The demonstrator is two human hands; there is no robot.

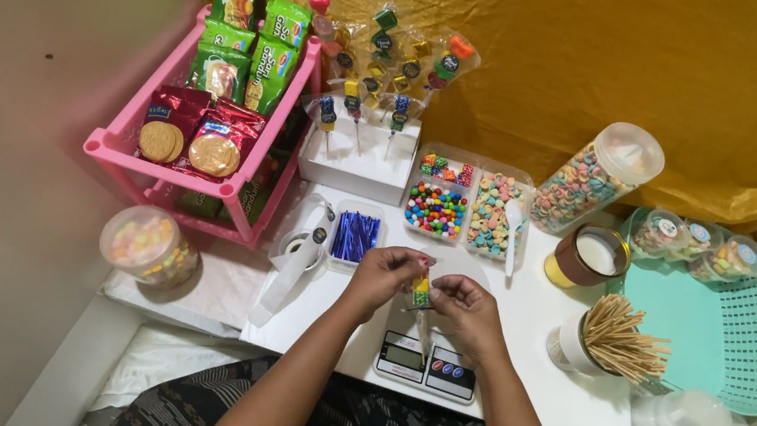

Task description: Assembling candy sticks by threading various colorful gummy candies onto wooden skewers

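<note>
Head view, left hand (381,276) and right hand (465,305) at frame centre, fingertips of both pinching 1 small candy packet (422,292), above a digital scale (427,364), tray of blue twist ties (356,236) just upper left.

Around the kitchen scale (427,365): free white table just left & right of it. Behind it, blue twist-tie box (355,237) & candy tray (466,208) block; skewer cup (606,342) stands at right.

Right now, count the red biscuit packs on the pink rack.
2. Both lie side by side on the pink rack's front shelf: left red pack, right red pack. Lower shelves may hide more.
</note>
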